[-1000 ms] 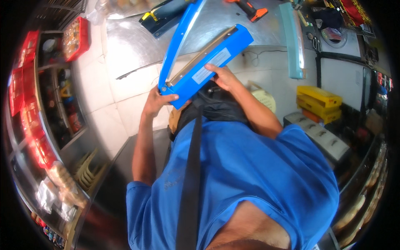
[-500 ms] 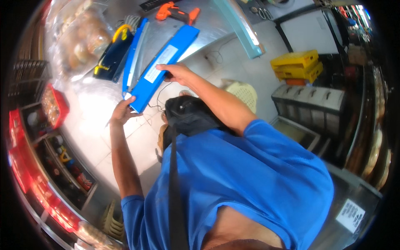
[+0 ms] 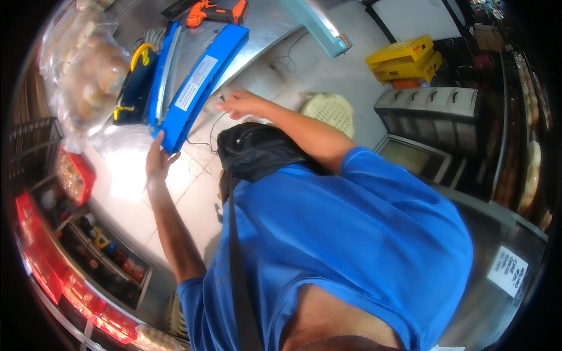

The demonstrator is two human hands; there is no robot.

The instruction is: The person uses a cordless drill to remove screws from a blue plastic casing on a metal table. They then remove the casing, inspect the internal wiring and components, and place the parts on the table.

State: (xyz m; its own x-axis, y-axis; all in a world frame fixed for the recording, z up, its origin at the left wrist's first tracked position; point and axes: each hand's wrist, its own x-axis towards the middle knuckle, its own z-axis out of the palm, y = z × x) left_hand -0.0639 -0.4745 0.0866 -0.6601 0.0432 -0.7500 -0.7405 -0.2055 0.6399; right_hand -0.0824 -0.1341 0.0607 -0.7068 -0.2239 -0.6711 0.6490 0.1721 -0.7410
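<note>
A long blue heat sealer (image 3: 208, 73) with a white label lies slantwise over the front of the metal table (image 3: 266, 29). Its narrow arm (image 3: 165, 73) is raised along the left side. My left hand (image 3: 158, 161) is at the sealer's near end, thumb against the corner and fingers around the lower edge. Away from the sealer, my right hand (image 3: 241, 105) hangs over the floor right of it, fingers loosely stretched and apart, with nothing seen in them.
An orange and black power drill (image 3: 216, 13) lies behind the sealer. Left of it are a dark tool bag (image 3: 136, 88) with yellow handles and clear bags of bread (image 3: 96, 70). A pale green stool (image 3: 331, 114), yellow crates (image 3: 404, 58) and a grey cabinet (image 3: 430, 105) stand to the right.
My right hand has let go of the sealer's side and drawn back from it. My left hand remains at the near end. The view has shifted, so the table sits further left and higher.
</note>
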